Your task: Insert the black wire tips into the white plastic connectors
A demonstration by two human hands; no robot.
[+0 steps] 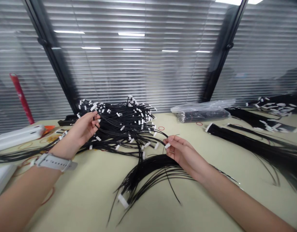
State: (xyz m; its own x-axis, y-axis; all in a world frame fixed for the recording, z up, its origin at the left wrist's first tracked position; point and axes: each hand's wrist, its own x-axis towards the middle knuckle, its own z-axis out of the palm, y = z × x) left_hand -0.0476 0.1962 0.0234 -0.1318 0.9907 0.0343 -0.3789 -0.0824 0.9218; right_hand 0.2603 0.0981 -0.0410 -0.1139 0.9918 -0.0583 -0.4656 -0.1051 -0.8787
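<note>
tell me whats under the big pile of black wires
A flat black object pokes out at the left edge of the wire pile, on the pale tabletop; the rest underneath is covered.

Left hand raised above the tabletop, its fingers curled inward; right hand extended forward, palm down, thumb and forefinger pinched together.

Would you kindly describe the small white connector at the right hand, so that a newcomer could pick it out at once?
On the pale table, a big tangle of black wires lies before the window blinds. At its front edge, the right hand pinches a small white connector. Unlike the tangle's other connectors, this one sits between the fingers.
</note>
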